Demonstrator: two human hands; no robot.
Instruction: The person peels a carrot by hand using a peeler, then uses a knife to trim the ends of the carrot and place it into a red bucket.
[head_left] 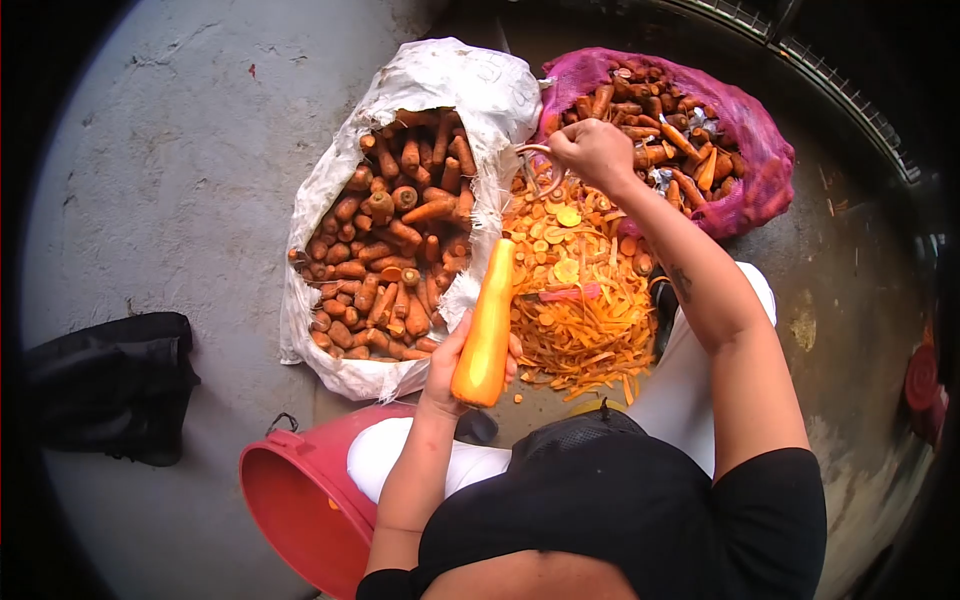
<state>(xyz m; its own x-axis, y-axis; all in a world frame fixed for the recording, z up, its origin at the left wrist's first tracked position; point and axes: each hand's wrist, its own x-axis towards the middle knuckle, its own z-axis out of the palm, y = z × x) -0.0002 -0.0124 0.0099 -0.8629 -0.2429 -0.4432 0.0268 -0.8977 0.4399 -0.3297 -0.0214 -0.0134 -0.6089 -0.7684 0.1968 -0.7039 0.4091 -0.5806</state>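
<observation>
My left hand (445, 368) is closed around the thick lower end of a peeled, bright orange carrot (486, 335). The carrot's narrow end points away from me, over the edge of the peelings. Farther out, my right hand (598, 153) grips a peeler (549, 178) with a curved, pinkish frame, held apart from the carrot. Beneath both hands lies a heap of carrot peelings (585, 335) with cut round slices among the strips. On the left, a white woven sack (335, 372) gapes open, full of unpeeled carrots (385, 250).
A magenta mesh sack (765, 150) of carrots and scraps stands at the far right. The red bucket (300, 495) lies tipped by my left leg. Dark cloth (120, 385) rests on the grey floor at left. A metal grate (850, 105) runs along the upper right.
</observation>
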